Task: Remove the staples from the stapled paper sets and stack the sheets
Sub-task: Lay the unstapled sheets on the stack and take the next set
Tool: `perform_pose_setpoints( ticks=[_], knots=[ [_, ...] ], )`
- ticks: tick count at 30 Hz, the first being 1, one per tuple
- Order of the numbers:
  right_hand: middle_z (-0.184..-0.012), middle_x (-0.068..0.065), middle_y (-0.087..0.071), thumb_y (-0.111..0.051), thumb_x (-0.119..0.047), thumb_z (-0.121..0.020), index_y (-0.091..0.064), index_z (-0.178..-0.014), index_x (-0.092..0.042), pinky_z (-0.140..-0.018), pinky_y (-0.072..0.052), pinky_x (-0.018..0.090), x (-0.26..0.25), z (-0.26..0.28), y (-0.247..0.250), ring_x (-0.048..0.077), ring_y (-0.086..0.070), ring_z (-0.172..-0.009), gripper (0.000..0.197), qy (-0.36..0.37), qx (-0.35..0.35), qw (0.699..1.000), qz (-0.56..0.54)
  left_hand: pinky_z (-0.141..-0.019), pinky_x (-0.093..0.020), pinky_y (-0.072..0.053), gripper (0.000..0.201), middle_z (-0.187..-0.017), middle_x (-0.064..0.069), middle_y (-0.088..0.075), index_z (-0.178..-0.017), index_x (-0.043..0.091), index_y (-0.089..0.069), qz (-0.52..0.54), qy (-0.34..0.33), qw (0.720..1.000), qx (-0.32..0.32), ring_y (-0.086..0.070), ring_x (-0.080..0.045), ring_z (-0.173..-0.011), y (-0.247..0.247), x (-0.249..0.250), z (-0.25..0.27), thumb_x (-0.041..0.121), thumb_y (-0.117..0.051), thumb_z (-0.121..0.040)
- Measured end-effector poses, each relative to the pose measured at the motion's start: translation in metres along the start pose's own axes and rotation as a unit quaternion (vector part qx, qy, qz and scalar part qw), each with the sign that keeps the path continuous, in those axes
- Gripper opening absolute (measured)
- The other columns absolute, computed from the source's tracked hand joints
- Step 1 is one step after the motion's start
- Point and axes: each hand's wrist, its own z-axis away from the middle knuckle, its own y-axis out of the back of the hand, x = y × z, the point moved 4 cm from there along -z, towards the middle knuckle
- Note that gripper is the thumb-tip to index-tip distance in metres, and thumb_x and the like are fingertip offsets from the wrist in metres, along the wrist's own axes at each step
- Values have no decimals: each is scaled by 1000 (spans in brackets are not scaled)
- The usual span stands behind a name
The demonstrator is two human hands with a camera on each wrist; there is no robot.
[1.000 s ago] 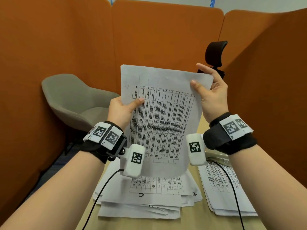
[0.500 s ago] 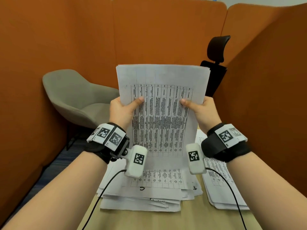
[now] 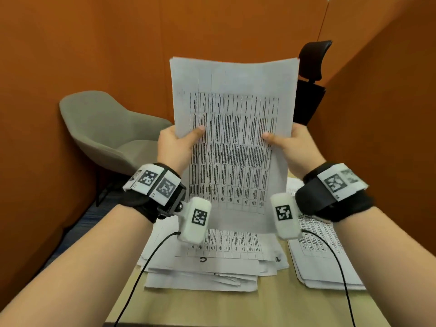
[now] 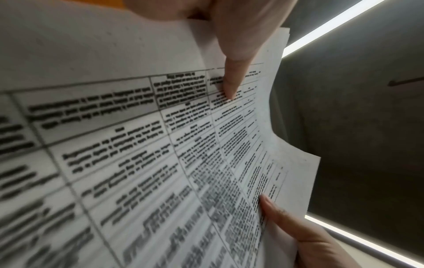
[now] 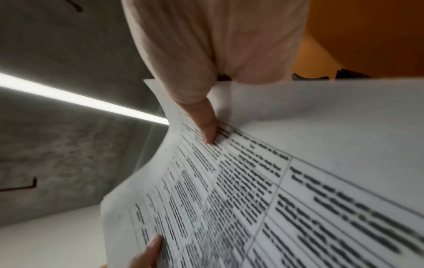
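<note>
- Head view: she holds a paper set (image 3: 233, 138) upright at centre frame. The left hand (image 3: 175, 147) and right hand (image 3: 298, 147) each pinch a side edge, thumbs across the printed table. Below lie a loose pile (image 3: 212, 260) and, at lower right, a neater stack (image 3: 325, 263) on the desk (image 3: 236, 308). I'd say she's squaring or checking this set before laying it down; I see no staple. Orange panels (image 3: 94, 55) close in on all sides, yet there's room above the desk.
- Left wrist view: the left thumb (image 4: 231, 81) presses the sheet's front at upper centre.
- Right wrist view: the right thumb (image 5: 206, 127) does likewise; the top edge curls free.
</note>
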Motion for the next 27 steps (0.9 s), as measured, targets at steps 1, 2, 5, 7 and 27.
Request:
perform_pose_setpoints(
  ticks=[1, 2, 5, 7, 27],
  knots=[
    [-95, -4, -66, -55, -2, -89, -55, -114, -11, -69, -55, 25, -4, -1, 4, 8, -67, -81, 26, -2, -7, 1000, -3, -62, -3, -45, 5, -84, 7, -64, -90, 12, -64, -10, -5, 1000, -1, -59, 8, -68, 0, 3, -1, 15, -62, -88],
    [-97, -3, -67, -55, -1, -89, -55, -114, -11, -69, -55, 25, -2, -4, 8, 9, -67, -82, 27, -13, -15, 1000, 0, -66, -6, -46, 10, -88, 5, -64, -97, 12, -65, -16, 2, 1000, -9, -60, 5, -72, 0, 1, -2, 16, -61, -88],
    [-109, 8, -65, -58, 2, -86, -52, -121, -5, -77, -55, 36, 25, -4, 10, 21, -66, -90, 36, -98, -41, 994, 36, -89, -26, -46, 31, -108, 0, -62, -120, 7, -58, -57, 86, 994, -42, -60, -14, -98, -5, -33, 6, 17, -58, -91],
    [-112, 9, -64, -59, 2, -85, -53, -122, -6, -77, -54, 38, 55, -2, 13, 25, -65, -92, 38, -148, -48, 983, 100, -100, -39, -43, 36, -117, -8, -63, -123, 3, -57, -96, 160, 981, -52, -59, -25, -109, -6, -67, 20, 18, -59, -90],
    [-116, 16, -62, -64, -10, -83, -55, -121, -1, -91, -50, 39, 154, -37, 99, 27, -58, -101, 40, -194, 85, 821, 529, -82, -36, -48, 13, -100, -14, -66, -97, 13, -62, -148, 204, 965, -76, -61, -28, -93, -23, -119, 63, 24, -57, -91]
  ],
)
